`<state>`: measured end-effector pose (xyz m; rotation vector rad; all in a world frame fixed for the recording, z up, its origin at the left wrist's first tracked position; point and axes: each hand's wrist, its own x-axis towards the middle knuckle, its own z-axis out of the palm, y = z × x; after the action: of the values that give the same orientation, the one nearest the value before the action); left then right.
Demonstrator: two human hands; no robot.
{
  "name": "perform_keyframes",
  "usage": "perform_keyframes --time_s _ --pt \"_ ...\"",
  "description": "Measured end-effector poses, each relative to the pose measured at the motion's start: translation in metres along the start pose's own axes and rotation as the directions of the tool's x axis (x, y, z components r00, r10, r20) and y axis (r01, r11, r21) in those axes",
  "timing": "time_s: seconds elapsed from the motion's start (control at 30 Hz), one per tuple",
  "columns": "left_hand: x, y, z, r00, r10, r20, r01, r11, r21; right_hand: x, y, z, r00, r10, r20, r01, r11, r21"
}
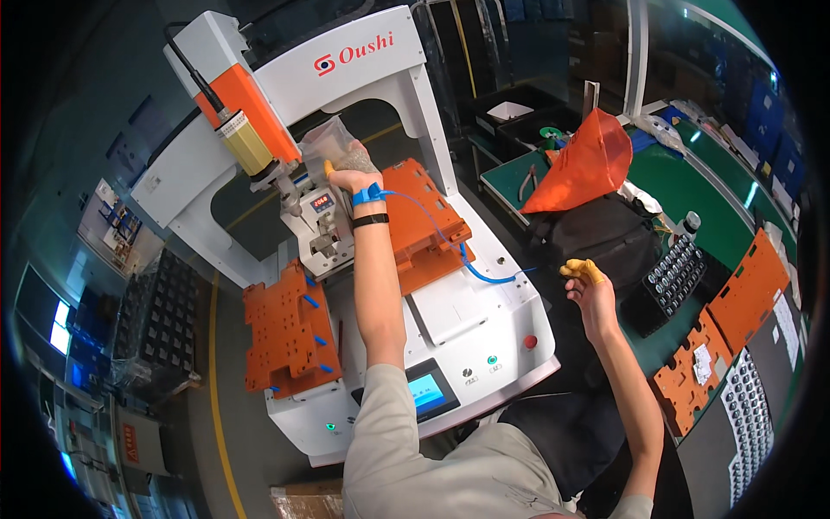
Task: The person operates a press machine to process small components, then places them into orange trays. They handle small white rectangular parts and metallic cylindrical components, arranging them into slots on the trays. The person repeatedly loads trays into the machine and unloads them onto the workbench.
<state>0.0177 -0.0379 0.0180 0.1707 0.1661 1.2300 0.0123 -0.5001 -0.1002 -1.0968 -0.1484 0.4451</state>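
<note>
My left hand [353, 178] is closed on a clear plastic bag [328, 143] with many small parts in it, too small to name. It holds the bag tilted over a white screw feeder [316, 221] with a lit red display. A blue wrist strap [369, 194] with a coiled cord and a black band circle that wrist. Out to the right, above the dark backpack's near edge, my right hand [593, 298] hangs in the air with its fingers curled together. Yellow finger cots [584, 270] cover some fingertips; whatever they pinch, if anything, cannot be made out.
A white gantry machine [415, 95] with a yellow screwdriver head [245, 145] surrounds the feeder. Orange fixture plates [424, 203] lie beside it, others [281, 324] front left. At right are an orange bag [592, 164], a black backpack [588, 229] and a tray of round parts [676, 275].
</note>
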Motion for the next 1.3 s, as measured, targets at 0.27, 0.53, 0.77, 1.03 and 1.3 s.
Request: perform_keyframes --time_s 0.27,0.53,0.77,1.03,1.3 --pt "0.03 0.004 -0.015 0.996 0.07 0.062 -0.077 0.991 0.111 -0.017 0.005 0.012 0.998 0.012 0.063 -0.013 1.0 0.015" --pt "0.028 0.015 -0.018 0.997 0.054 0.064 -0.053 0.999 -0.009 -0.014 0.007 0.009 0.999 0.02 0.045 -0.02 1.0 -0.007" --pt "0.047 0.019 -0.019 0.996 -0.032 0.088 0.03 0.999 0.024 -0.009 0.008 0.016 0.996 0.049 0.076 -0.047 0.999 -0.017" --pt "0.01 0.024 0.014 0.991 0.037 0.13 -0.029 0.998 -0.062 0.001 -0.004 0.018 0.996 0.019 0.089 -0.015 0.999 -0.044" --pt "0.024 0.029 0.007 0.993 -0.03 0.111 0.03 1.0 0.002 -0.002 0.004 0.02 0.994 0.038 0.101 -0.033 0.998 -0.053"
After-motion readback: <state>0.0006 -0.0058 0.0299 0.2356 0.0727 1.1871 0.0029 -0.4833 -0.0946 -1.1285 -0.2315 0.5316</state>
